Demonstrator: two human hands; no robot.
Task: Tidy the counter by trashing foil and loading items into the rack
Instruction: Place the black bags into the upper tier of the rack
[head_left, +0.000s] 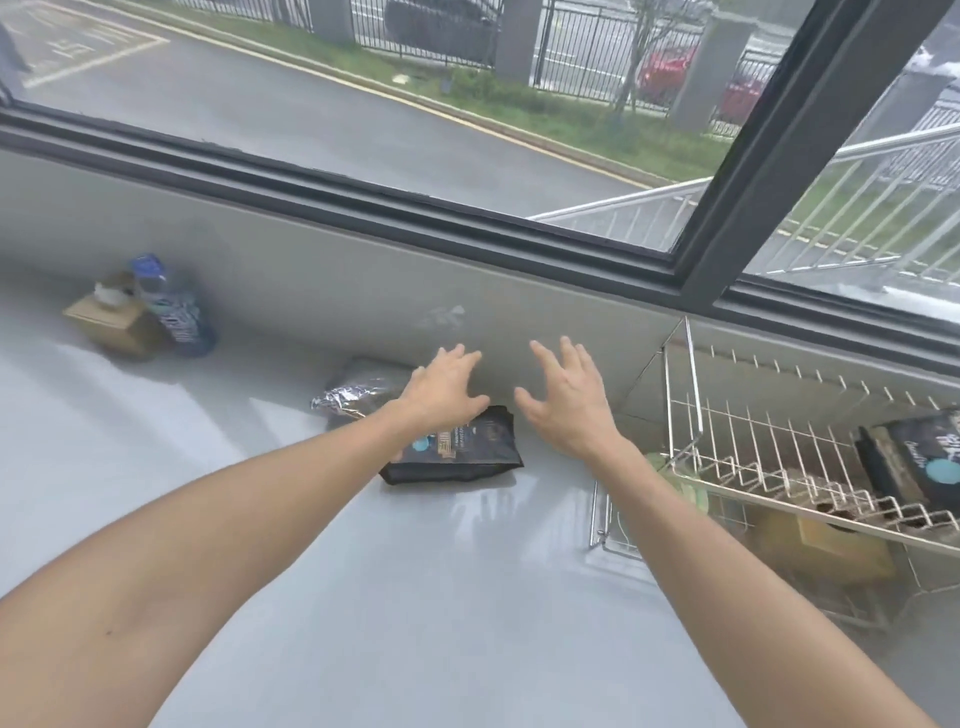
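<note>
A black coffee bag (467, 452) lies flat on the grey counter (363, 571) near the back wall. Behind it to the left lies a crumpled silvery foil packet (358, 392). My left hand (441, 387) hovers over the bag's upper left corner, fingers spread and holding nothing. My right hand (566, 395) hangs open just right of the bag, apart from it. A white wire rack (779, 483) stands at the right; a second black bag (919, 462) leans in its upper tier.
At the far left of the counter a brown tissue box (111, 325) stands beside a blue plastic bottle (174, 306). Yellowish and green items (821, 545) sit under the rack's upper tier. A dark window frame (467, 218) runs above the back wall.
</note>
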